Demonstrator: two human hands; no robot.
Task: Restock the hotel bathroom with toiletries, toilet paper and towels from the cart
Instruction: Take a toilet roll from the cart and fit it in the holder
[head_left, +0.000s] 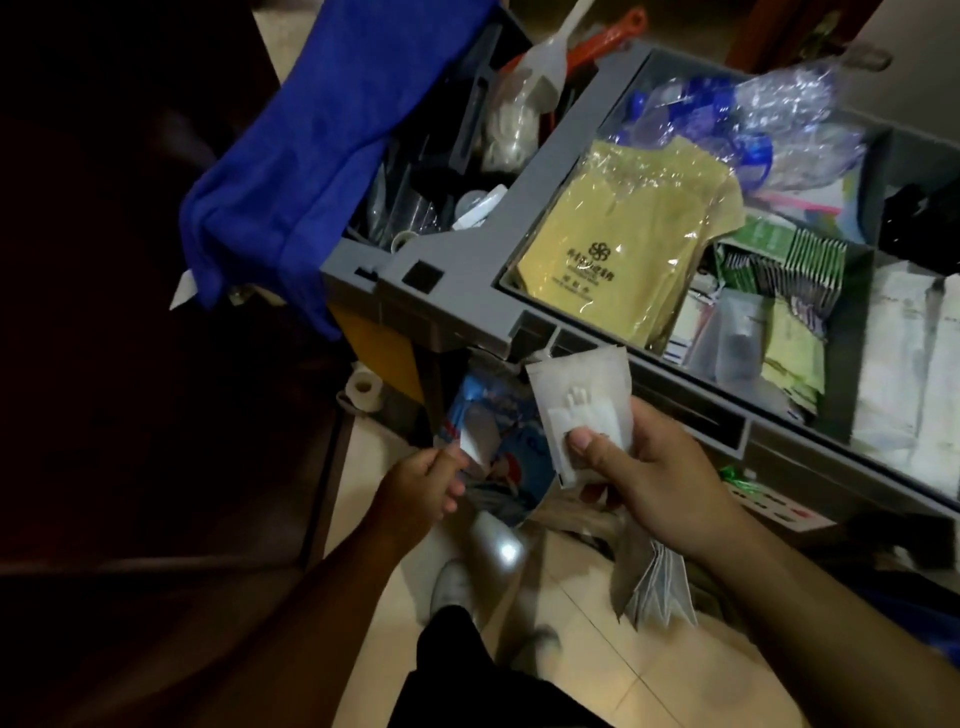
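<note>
A person stands at a grey housekeeping cart (447, 260), seen from above. The right hand (660, 478) grasps a white sachet (576, 395) of what look like cotton swabs, thumb pressed on its near end, just in front of the cart's near rim. More sachets (649, 582) hang below that hand. The left hand (421, 483) pinches a small white packet (470, 441), too blurred to identify. The white sachet's long axis runs near to far, with its top pointing at the cart and leaning slightly left. The step appears to be collecting toiletries; stacking the packets flat under one thumb would likely free the left hand to pick more from the tray's yellow packets (613, 249).
</note>
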